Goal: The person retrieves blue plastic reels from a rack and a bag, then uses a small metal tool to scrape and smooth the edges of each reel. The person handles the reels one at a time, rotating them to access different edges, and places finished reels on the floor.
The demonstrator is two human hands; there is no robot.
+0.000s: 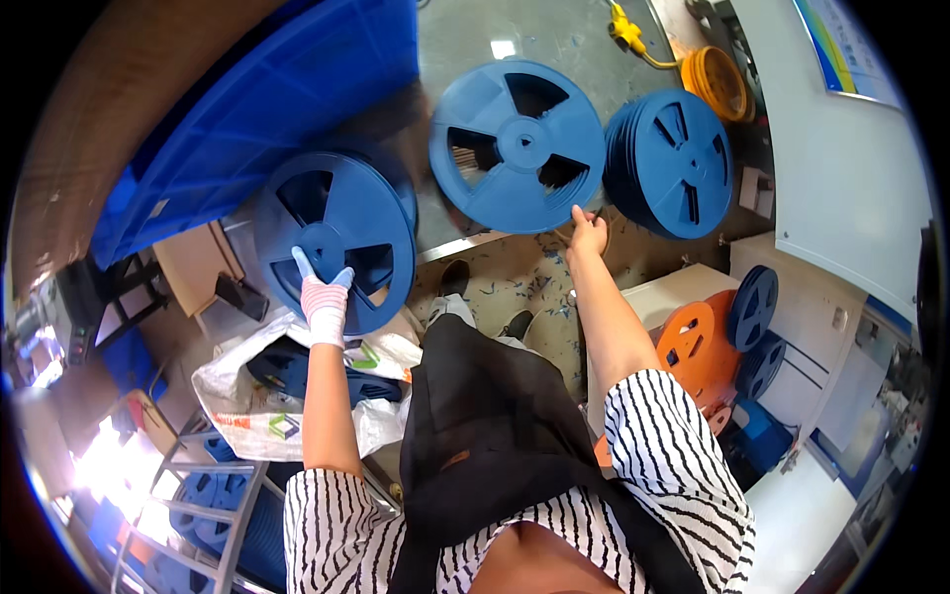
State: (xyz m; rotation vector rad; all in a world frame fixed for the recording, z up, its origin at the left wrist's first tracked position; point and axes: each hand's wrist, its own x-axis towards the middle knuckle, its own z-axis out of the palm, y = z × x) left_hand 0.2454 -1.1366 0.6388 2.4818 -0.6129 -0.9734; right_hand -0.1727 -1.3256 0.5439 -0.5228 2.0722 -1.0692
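Note:
My left hand (pixel 326 300), in a white-and-pink glove with blue fingertips, holds a blue plastic reel (pixel 373 224) at the left, over the table's near edge. Two of its fingers show at the hub and a window; the others are hidden. Another blue reel (pixel 401 178) partly shows behind it. At the middle, my bare right hand (pixel 590 235) pinches the near rim of a second blue reel (pixel 482 104). Through this reel's windows more stacked rims show. A stack of blue reels (pixel 665 148) stands to its right on the grey table (pixel 455 30).
A large blue bin (pixel 287 79) stands at the far left. Below my left hand, a white woven sack (pixel 247 401) holds blue reels. Orange reels (pixel 693 342) stand at the right. A yellow connector (pixel 626 32) and orange spool (pixel 720 84) lie far right. A metal rack (pixel 203 465) stands lower left.

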